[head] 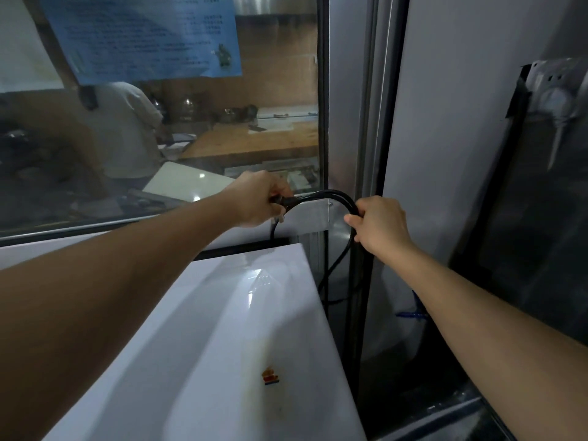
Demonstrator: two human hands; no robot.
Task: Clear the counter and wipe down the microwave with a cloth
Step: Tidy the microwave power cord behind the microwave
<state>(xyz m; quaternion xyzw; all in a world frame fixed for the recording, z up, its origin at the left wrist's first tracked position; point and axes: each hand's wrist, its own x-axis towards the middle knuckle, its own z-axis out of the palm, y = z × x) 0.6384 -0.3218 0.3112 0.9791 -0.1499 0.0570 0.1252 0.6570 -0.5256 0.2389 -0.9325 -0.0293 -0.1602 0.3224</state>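
Observation:
A white microwave (222,329) fills the lower middle, seen from above, with a small coloured sticker (269,376) on its top. Behind it a black power cable (331,195) arches in a doubled loop. My left hand (257,200) grips the cable's plug end near the window sill. My right hand (380,226) holds the other side of the loop between thumb and curled fingers. From there the cable drops behind the microwave's right rear corner. No cloth is in view.
A glass window (159,138) with a blue paper notice (143,36) stands behind the microwave; a person is visible through it. A metal frame post (366,122) and grey wall are at right, with a dark panel (541,218) further right.

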